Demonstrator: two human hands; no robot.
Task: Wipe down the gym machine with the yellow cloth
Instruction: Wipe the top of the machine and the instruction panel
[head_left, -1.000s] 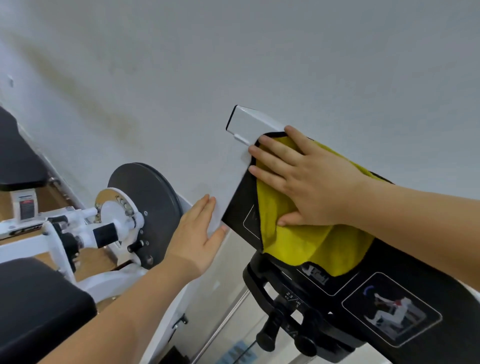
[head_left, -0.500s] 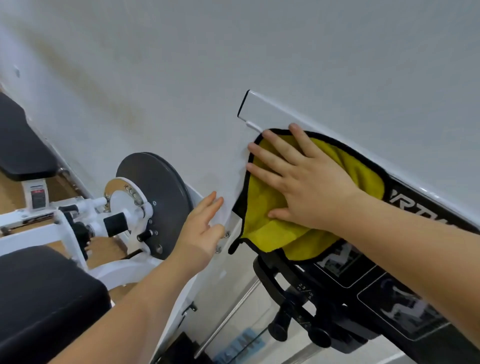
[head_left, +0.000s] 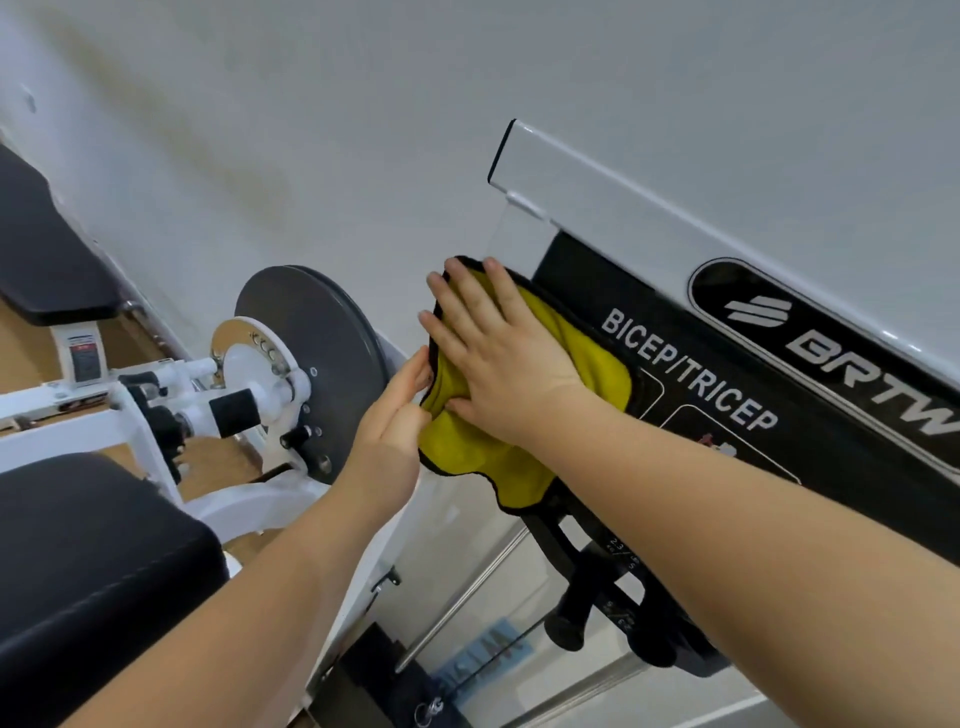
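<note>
Your right hand (head_left: 506, 364), fingers flat, has slid the yellow cloth (head_left: 478, 457) to the left edge of the black panel (head_left: 587, 280) on the gym machine (head_left: 623, 228), baring the BICEP/TRICEP label (head_left: 691, 374), and your left hand (head_left: 389, 415) now meets the cloth's edge, touching or pinching, can't tell; wiping's likely mid-way.
</note>
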